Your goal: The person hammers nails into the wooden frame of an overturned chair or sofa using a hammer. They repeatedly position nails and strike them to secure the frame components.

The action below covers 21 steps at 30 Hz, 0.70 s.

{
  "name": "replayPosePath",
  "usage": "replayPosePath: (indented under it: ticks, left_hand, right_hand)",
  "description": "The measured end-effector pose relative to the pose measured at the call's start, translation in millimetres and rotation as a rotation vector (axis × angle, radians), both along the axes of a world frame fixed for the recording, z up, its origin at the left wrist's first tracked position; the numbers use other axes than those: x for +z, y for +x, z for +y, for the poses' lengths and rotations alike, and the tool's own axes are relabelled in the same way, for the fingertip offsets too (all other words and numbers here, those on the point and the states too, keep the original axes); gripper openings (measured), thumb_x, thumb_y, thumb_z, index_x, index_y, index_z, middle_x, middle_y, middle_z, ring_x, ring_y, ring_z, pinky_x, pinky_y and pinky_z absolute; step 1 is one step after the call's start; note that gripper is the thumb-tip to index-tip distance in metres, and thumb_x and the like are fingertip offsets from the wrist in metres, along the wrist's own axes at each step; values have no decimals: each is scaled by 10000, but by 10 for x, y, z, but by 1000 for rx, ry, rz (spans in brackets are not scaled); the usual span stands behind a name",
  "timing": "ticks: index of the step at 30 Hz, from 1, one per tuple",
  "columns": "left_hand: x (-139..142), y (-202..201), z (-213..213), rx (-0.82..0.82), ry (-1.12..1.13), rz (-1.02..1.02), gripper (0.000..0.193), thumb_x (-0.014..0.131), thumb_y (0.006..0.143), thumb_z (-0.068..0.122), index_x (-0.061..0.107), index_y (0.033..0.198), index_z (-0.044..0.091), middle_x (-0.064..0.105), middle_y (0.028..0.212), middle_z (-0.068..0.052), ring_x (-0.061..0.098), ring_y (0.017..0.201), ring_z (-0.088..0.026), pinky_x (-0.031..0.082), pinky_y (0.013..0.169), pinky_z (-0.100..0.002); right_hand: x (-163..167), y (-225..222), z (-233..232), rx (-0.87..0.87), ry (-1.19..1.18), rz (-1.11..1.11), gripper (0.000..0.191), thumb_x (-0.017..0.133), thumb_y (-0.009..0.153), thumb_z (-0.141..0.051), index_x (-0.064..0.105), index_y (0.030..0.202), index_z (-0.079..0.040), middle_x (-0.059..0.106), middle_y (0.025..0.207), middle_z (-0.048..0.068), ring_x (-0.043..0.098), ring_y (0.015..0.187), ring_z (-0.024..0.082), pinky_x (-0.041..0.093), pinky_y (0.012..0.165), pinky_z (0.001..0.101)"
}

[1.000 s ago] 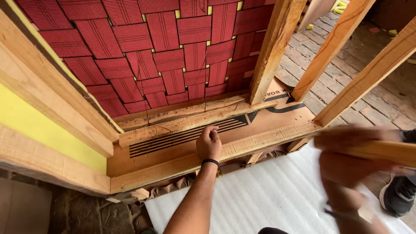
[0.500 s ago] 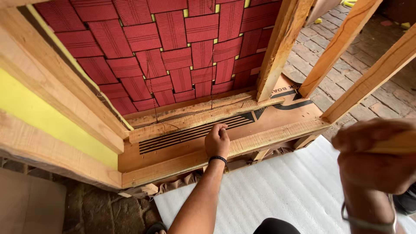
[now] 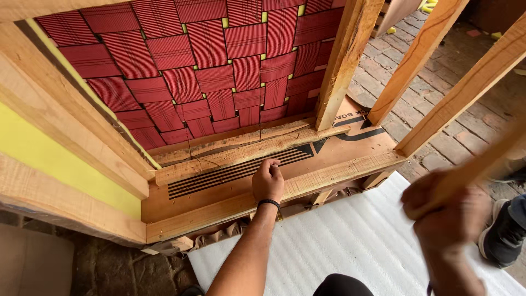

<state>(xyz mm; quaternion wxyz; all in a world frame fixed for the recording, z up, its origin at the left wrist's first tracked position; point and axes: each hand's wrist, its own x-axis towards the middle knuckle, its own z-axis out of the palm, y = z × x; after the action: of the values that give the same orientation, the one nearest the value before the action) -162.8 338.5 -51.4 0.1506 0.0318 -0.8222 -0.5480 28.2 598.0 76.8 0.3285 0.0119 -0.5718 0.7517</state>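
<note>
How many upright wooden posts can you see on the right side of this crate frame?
3: the near post beside the red woven panel, a middle post right of it, and a third farthest right. Others may be out of view.

red woven-pattern panel (image 3: 219, 60), yellow strip (image 3: 49, 159), brown board with black stripes (image 3: 230, 172), white foam sheet (image 3: 350, 241)
</note>
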Motion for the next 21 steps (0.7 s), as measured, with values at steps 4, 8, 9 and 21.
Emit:
replayPosePath:
  ticks: [4, 8, 9, 21]
  left_hand:
    - [11, -5, -9, 9, 63, 45, 135, 587, 933, 141, 721, 942, 153, 749, 795, -73, 720, 712, -258, 551, 628, -397]
    - [34, 15, -21, 14, 64, 109, 130, 590, 939, 146, 720, 946, 149, 746, 799, -70, 714, 715, -256, 544, 624, -397]
    - [40, 5, -41, 26, 40, 181, 128, 589, 938, 141, 717, 939, 142, 751, 819, -63, 713, 727, -255, 541, 619, -398]
    - [26, -48, -40, 21, 125, 63, 104, 622, 915, 143, 723, 935, 136, 740, 761, -50, 707, 672, -215, 545, 602, -371]
  right_hand:
    - [235, -354, -246, 195, 45, 234, 500, 398, 1154, -495, 544, 956, -59, 550, 700, 96, 514, 576, 224, 456, 571, 392]
    - [-599, -656, -746, 206, 189, -1272, 524, 384, 1068, -552, 429, 816, -94, 403, 639, 30, 307, 499, 170, 293, 431, 362]
    - [-810, -625, -758, 195, 160, -1209, 534, 383, 1066, -554, 444, 808, -91, 408, 636, 31, 312, 495, 168, 299, 423, 362]
    - [108, -464, -390, 281, -70, 218, 476, 432, 1000, -507, 534, 846, -68, 470, 613, 30, 389, 457, 161, 310, 399, 342]
